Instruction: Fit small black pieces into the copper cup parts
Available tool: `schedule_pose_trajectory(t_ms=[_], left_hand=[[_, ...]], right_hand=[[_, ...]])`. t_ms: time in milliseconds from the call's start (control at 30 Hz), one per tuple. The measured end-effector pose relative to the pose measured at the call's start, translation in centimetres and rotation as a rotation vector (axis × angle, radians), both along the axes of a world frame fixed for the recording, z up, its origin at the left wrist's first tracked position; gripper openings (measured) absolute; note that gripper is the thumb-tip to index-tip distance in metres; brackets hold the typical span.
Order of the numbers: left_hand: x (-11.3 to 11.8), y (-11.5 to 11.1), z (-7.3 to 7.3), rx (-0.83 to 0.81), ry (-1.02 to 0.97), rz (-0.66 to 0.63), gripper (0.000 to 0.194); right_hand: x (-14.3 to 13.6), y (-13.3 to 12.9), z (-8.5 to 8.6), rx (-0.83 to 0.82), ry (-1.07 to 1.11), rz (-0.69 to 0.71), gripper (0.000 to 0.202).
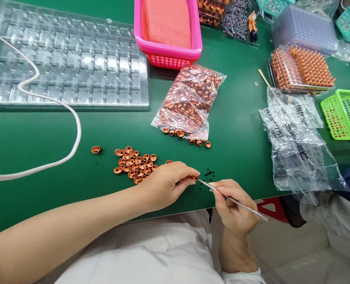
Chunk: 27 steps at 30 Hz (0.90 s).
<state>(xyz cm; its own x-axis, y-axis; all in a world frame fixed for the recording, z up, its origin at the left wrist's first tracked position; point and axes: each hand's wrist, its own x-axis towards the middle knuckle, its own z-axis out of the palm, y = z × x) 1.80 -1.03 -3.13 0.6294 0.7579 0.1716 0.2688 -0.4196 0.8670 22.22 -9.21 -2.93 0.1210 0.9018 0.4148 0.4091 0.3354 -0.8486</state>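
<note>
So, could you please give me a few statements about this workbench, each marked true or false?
1. The right hand holds a slim metal tool. True.
2. The left hand lies flat and holds nothing. False: it pinches a small copper-coloured piece at the tool's tip.
3. The clear tray lies left of the pink basket. True.
4. The lime-green basket sits at the picture's left edge. False: it sits at the right.
5. A plastic bag contains many copper-coloured pieces. True.

Clear compartmented tray (143,85), upper left; white cable (79,128), left; pink basket (163,50) beside tray; lime-green basket (335,112), far right.
</note>
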Motion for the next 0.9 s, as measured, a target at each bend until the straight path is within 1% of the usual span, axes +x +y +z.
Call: schedule_pose_trajectory(t_ms=[267, 400, 533, 900], left_hand=[[0.01, -0.13, -0.11, 0.013, -0.007, 0.006, 0.016], [0.08, -0.12, -0.27, 0.027, -0.022, 0.011, 0.016], [0.1, -0.11, -0.26, 0.006, -0.012, 0.015, 0.016], [0.0, -0.14, 0.01, -0.026, -0.011, 0.015, 0.017]], right_hand=[[0.47, 0.01, -0.05, -0.031, -0.126, 0.048, 0.022], [0.47, 0.05, -0.05, -0.02, -0.152, 0.055, 0.025], [0.35, 0.1, 0.02, -0.008, -0.186, 0.053, 0.025], [0.04, 0.23, 0.26, 0.022, -0.17, 0.067, 0.035]])
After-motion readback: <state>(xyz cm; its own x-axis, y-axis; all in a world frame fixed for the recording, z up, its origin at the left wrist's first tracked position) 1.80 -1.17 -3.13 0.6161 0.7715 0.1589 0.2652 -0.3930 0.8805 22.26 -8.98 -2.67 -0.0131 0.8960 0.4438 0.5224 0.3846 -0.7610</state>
